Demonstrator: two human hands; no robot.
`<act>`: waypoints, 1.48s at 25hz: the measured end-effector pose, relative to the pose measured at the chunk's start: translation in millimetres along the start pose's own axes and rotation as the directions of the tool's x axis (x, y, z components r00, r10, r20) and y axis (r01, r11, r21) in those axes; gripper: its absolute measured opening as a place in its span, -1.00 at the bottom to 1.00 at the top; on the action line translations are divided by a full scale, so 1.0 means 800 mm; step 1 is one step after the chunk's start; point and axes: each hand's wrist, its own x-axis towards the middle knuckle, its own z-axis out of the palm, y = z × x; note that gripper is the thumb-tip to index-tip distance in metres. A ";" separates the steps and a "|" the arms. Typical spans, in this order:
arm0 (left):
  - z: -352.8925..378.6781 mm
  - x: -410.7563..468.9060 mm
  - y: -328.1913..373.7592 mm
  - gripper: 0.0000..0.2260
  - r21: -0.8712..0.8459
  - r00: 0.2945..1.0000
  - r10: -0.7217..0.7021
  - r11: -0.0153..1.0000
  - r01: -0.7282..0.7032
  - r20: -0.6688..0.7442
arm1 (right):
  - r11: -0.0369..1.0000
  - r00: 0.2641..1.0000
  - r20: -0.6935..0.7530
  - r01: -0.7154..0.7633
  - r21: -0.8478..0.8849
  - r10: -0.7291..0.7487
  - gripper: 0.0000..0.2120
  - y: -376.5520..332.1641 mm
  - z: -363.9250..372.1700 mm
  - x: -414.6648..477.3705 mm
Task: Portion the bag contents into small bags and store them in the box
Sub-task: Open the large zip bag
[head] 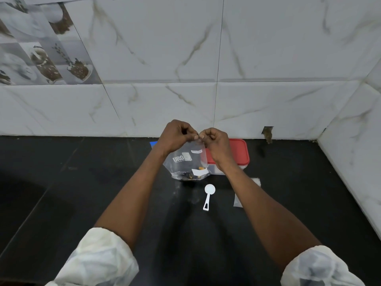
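Observation:
A clear plastic bag (188,162) with white print stands on the black counter, dark and yellowish pieces lying at its bottom. My left hand (177,135) and my right hand (214,141) both pinch its top edge, thumbs nearly touching. Right behind the bag sits a box with a red lid (237,151), partly hidden by my right wrist. A white plastic scoop (208,196) lies on the counter in front of the bag. Small clear bags (238,201) lie flat to the right, partly covered by my right forearm.
The black counter (82,182) runs to a marble-tiled wall at the back and a side wall on the right. A bit of blue (153,143) shows behind my left hand. A small hole (268,134) marks the wall base.

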 end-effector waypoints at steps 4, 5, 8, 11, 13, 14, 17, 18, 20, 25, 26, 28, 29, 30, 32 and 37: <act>-0.025 -0.009 -0.015 -0.93 0.101 0.999 -0.028 0.994 0.030 -0.018 | 1.000 1.000 -0.006 -0.013 0.010 0.013 -0.90 0.002 -0.001 -0.003; -0.034 -0.014 -0.023 -0.90 0.120 0.999 -0.044 0.992 0.046 -0.019 | 1.000 1.000 -0.008 -0.013 0.007 0.013 -0.90 0.002 -0.004 -0.003; -0.060 -0.024 -0.040 -0.88 0.166 0.996 -0.089 0.982 0.091 -0.019 | 1.000 1.000 -0.006 -0.005 -0.016 0.005 -0.90 0.001 -0.011 -0.004; -0.076 -0.034 -0.052 -0.85 0.200 0.991 -0.118 0.971 0.128 -0.061 | 1.000 1.000 -0.006 -0.009 -0.006 0.009 -0.90 0.004 -0.011 -0.005; -0.084 -0.039 -0.061 -0.84 0.227 0.985 -0.142 0.960 0.162 -0.099 | 1.000 1.000 -0.021 -0.011 0.006 0.011 -0.91 0.006 -0.014 -0.006; -0.086 -0.043 -0.063 -0.84 0.229 0.982 -0.155 0.957 0.177 -0.112 | 1.000 1.000 -0.026 -0.012 0.009 0.012 -0.91 0.006 -0.015 -0.007; -0.082 -0.046 -0.064 -0.93 0.251 0.962 -0.149 0.946 0.207 -0.230 | 0.999 0.999 -0.033 -0.008 0.036 0.009 -0.92 0.001 -0.016 -0.012; -0.074 -0.047 -0.059 -0.81 0.268 0.927 -0.153 0.930 0.253 -0.343 | 0.998 0.999 -0.044 -0.002 0.066 0.005 -0.92 -0.001 -0.014 -0.014; -0.049 -0.047 -0.039 -0.57 -0.002 0.775 -0.376 0.900 0.435 -0.509 | 0.992 0.998 -0.064 0.014 0.128 -0.006 -0.91 -0.006 -0.002 -0.018; 0.007 -0.039 -0.024 -0.79 -0.808 0.687 -0.726 0.387 0.445 0.031 | 0.997 0.995 0.094 0.014 0.081 -0.022 -0.92 0.011 0.024 -0.053; 0.009 -0.039 -0.028 -0.85 -0.809 0.694 -0.719 0.385 0.445 0.040 | 0.998 0.994 0.106 -0.018 0.057 0.012 -0.91 0.016 0.023 -0.057; 0.011 -0.041 -0.036 -0.91 -0.778 0.722 -0.690 0.424 0.463 0.053 | 0.990 0.988 0.099 -0.126 0.056 0.120 -0.82 0.013 0.021 -0.054; 0.013 -0.042 -0.038 -0.92 -0.759 0.739 -0.670 0.447 0.473 0.066 | 0.984 0.980 0.103 -0.174 0.032 0.170 -0.75 0.008 0.021 -0.049; 0.016 -0.044 -0.037 -0.93 -0.744 0.758 -0.647 0.465 0.479 0.084 | 0.980 0.974 0.106 -0.198 -0.036 0.201 -0.68 0.005 0.022 -0.042; 0.024 -0.043 -0.036 -0.94 -0.705 0.783 -0.612 0.508 0.495 0.110 | 0.959 0.959 0.147 -0.213 -0.188 0.242 -0.63 -0.007 0.024 -0.029; 0.029 -0.037 -0.039 -0.97 -0.661 0.783 -0.612 0.542 0.519 0.113 | 0.911 0.914 0.185 -0.303 -0.280 0.361 -0.91 -0.016 0.023 -0.011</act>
